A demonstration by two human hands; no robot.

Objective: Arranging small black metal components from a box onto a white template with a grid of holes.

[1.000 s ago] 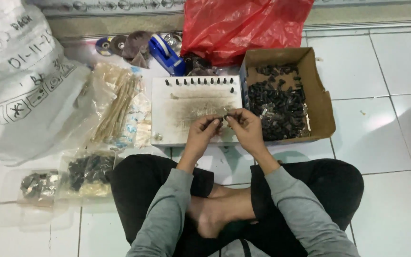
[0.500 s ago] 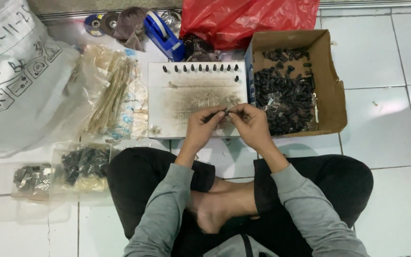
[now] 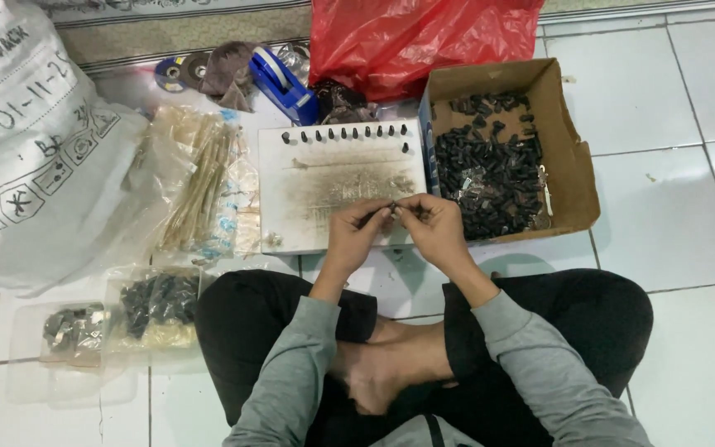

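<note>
I sit cross-legged on a tiled floor. My left hand (image 3: 357, 233) and my right hand (image 3: 434, 225) meet over the near edge of a white board (image 3: 324, 178), fingertips pinched together on a small dark part (image 3: 394, 207). A row of small black pieces (image 3: 345, 133) stands along the board's far edge. A cardboard box (image 3: 568, 145) to the right of the board holds several small black parts (image 3: 490, 174).
A red plastic bag (image 3: 424, 37) lies behind the board. A large white sack (image 3: 35, 149) fills the left side. Clear bags of thin sticks (image 3: 200, 186) and dark pieces (image 3: 155, 302) lie at left. A blue tape dispenser (image 3: 283, 83) and grinding discs (image 3: 179, 70) sit farther back.
My view has shifted slightly. Both hands stay together over the board's near edge, working the small part between the fingertips.
</note>
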